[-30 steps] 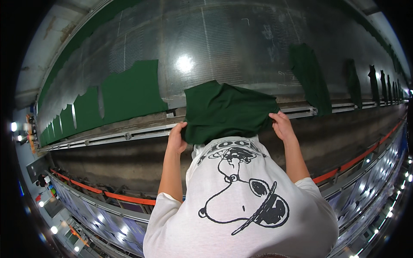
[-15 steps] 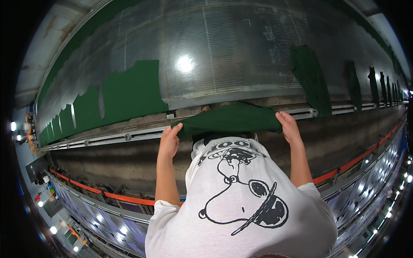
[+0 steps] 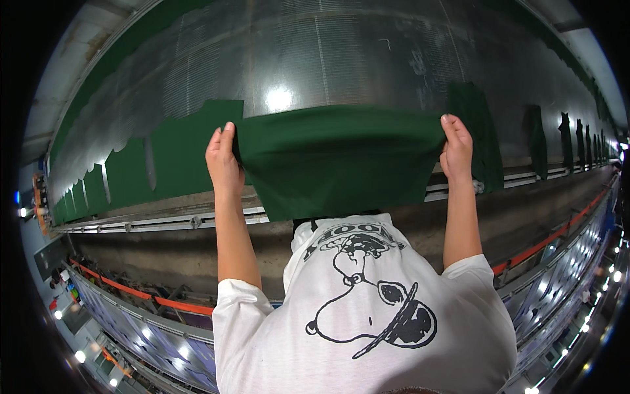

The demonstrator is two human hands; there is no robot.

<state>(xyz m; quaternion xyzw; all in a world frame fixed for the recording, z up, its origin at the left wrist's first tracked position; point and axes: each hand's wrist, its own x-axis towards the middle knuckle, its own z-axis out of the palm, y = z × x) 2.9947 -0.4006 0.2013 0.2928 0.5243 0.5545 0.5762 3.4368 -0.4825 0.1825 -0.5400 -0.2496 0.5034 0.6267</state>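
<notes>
A dark green fabric panel (image 3: 341,157) is stretched between my two hands, above the near edge of a long shiny table (image 3: 295,72). My left hand (image 3: 225,157) pinches its upper left corner between thumb and fingers. At the upper right corner, my right hand (image 3: 456,148) grips it the same way. The cloth's upper edge is pulled nearly straight, and its lower part hangs down in front of my white shirt. Behind it, part of the table's near edge is hidden.
Flat green fabric pieces (image 3: 177,151) lie side by side on the table to the left. On the right, a crumpled green piece (image 3: 474,131) drapes over the edge, with several more beyond. A metal rail (image 3: 151,220) follows the table's edge. An orange bar (image 3: 138,287) runs behind me.
Both hands have risen and moved forward over the table, spreading apart. The green fabric, bunched and low before, is now opened out into a wide sheet.
</notes>
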